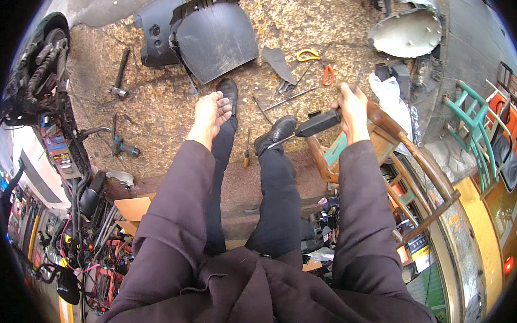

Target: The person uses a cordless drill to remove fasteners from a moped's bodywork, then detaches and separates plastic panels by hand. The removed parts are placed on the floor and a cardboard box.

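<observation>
My right hand [353,108] grips a black box-shaped piece [317,124] at its right end. From that piece's other end a thin metal rod [282,141] slants down to the left, above my right shoe. My left hand [213,112] is raised near my left shoe, its fingers curled in and nothing showing in them. Just beyond it lies a large black curved plastic panel [215,39] on the speckled ground. Between panel and right hand are a torn grey piece [279,65], a metal rod with a crossbar [289,99], and yellow-handled [308,55] and orange-handled [328,75] tools.
At left, a hammer [118,89] and a teal power tool [125,147] lie near a stripped vehicle frame [66,112]. A wooden stool [414,149] lies tipped at right, beside a white plastic bag [391,101]. Farther right stands a green stool [473,123]. A pale shell [408,33] is at far right.
</observation>
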Demonstrator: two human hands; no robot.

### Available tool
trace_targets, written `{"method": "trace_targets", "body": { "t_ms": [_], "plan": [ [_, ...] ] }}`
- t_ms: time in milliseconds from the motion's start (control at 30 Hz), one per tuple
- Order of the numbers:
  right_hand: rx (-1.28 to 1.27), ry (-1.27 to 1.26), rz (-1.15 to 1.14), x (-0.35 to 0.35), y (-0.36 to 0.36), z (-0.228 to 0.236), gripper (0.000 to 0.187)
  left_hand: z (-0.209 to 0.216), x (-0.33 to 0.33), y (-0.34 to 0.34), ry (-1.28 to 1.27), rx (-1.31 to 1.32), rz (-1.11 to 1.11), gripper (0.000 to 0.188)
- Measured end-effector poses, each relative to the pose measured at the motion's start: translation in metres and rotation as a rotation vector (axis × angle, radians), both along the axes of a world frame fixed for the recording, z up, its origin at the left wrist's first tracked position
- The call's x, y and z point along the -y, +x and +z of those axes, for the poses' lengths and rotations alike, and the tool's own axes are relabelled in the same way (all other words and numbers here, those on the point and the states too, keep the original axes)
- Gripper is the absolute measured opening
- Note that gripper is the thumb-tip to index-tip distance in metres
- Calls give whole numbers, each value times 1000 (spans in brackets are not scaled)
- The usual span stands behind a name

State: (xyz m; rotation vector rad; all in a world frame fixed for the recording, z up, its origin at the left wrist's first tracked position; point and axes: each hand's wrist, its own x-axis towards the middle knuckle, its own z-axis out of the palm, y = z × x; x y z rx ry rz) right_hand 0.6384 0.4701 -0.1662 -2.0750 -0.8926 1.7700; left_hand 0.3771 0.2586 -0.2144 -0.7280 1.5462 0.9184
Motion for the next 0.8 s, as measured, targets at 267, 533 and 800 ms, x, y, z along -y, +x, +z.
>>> {"method": "trace_targets", "body": {
  "t_ms": [267,533,800],
  "plan": [
    [422,166,847,16,-69,-221,43,-120,7,-27,-30,53,260,72],
    [661,87,1210,43,-78,-315,84,-187,2,-12,-8,-41,701,60],
    [691,49,1256,41,-81,-320,78,-180,-6,-2,86,-129,850,27]
  ]
}}
